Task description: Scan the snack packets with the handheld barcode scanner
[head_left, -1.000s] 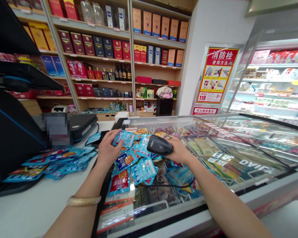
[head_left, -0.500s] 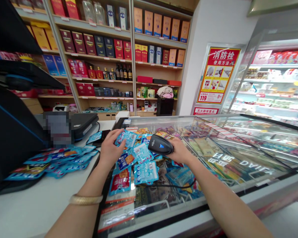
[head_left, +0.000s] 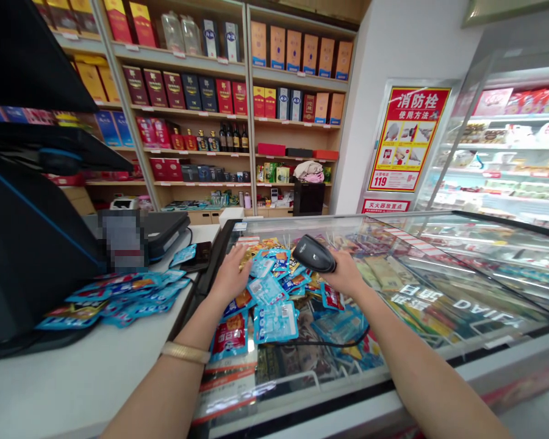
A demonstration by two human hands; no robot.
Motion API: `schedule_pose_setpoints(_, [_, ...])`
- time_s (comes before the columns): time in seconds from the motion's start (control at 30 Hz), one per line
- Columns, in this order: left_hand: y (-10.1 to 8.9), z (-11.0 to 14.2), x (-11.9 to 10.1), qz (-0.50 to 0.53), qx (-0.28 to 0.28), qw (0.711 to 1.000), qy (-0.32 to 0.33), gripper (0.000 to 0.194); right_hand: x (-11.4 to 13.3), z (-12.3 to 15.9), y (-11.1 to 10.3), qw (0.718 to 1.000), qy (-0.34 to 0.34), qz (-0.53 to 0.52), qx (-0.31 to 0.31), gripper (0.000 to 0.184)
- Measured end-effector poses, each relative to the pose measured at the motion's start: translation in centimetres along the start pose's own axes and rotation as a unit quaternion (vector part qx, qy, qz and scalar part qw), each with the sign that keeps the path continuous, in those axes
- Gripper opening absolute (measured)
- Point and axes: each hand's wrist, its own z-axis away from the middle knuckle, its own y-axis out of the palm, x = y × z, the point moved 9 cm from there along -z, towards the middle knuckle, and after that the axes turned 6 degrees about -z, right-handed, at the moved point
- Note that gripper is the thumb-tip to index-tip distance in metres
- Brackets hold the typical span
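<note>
My right hand (head_left: 345,273) is wrapped round the handle of a black barcode scanner (head_left: 314,253), raised above the glass. Under and beside the scanner lies a loose pile of small snack packets (head_left: 268,289), mostly light blue with some yellow and dark blue ones. At the pile's left edge rests my left hand (head_left: 232,274), palm down, fingers stretched forward onto the packets and gripping none of them. Nearest to me in the pile are a blue-and-red packet (head_left: 230,336) and a light blue packet (head_left: 275,321) showing its back.
The packets lie on a glass-topped freezer (head_left: 329,390). To its left, a white counter (head_left: 132,372) bears a second heap of packets (head_left: 128,297), a black phone-like object (head_left: 199,256) and a dark checkout terminal (head_left: 32,238). A black cable (head_left: 320,344) crosses the glass. Shelves of boxes stand behind.
My left hand has let go of a light blue packet and moved forward and right over the pile. My right hand has lifted the scanner slightly, and its blue light is off.
</note>
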Motion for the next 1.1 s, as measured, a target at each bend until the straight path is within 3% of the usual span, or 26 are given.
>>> schedule_pose_setpoints(0.13, [-2.5, -0.7, 3.6, -0.151, -0.081, 0.98, -0.099, 0.039, -0.6, 0.0, -0.2, 1.0, 0.004, 0.004, -0.01, 0.022])
schedule_pose_setpoints(0.2, [-3.6, -0.9, 6.1, -0.201, -0.091, 0.962, -0.162, 0.034, -0.4, 0.0, -0.2, 1.0, 0.002, 0.011, -0.008, 0.02])
schedule_pose_setpoints(0.33, [-4.6, -1.2, 10.6, -0.203, -0.095, 0.945, -0.237, 0.019, 0.1, 0.0, 0.1, 1.0, -0.003, 0.019, 0.004, 0.017])
schedule_pose_setpoints(0.43, [-5.4, -1.3, 11.9, -0.189, -0.124, 0.945, -0.234, 0.019, 0.3, 0.0, 0.2, 1.0, -0.003, 0.021, 0.003, 0.015])
schedule_pose_setpoints(0.53, [-6.3, -1.0, 10.8, -0.204, -0.143, 0.941, -0.229, 0.03, 0.3, 0.0, 0.3, 1.0, 0.0, 0.019, 0.01, 0.012])
schedule_pose_setpoints(0.63, [-8.1, -0.8, 7.3, -0.181, -0.208, 0.944, -0.182, 0.042, 0.4, -0.1, 0.2, 1.0, -0.001, 0.016, 0.006, 0.013])
schedule_pose_setpoints(0.73, [-10.0, -0.5, 3.2, -0.079, -0.289, 0.947, -0.111, 0.045, 0.5, -0.1, 0.0, 1.0, -0.003, 0.022, 0.001, 0.015])
schedule_pose_setpoints(0.83, [-10.3, -0.1, 1.7, 0.101, -0.323, 0.933, -0.119, 0.051, 0.7, -0.1, 0.2, 1.0, -0.001, 0.021, 0.01, 0.017])
schedule_pose_setpoints(0.97, [-7.8, 0.9, 2.0, 0.399, -0.29, 0.843, -0.215, 0.049, 0.8, -0.1, 0.3, 1.0, 0.0, 0.011, 0.008, 0.02])
schedule_pose_setpoints(1.1, [-6.0, 2.2, 2.1, 0.54, -0.246, 0.751, -0.289, 0.036, 0.7, -0.1, 0.2, 1.0, 0.005, 0.001, -0.001, 0.022])
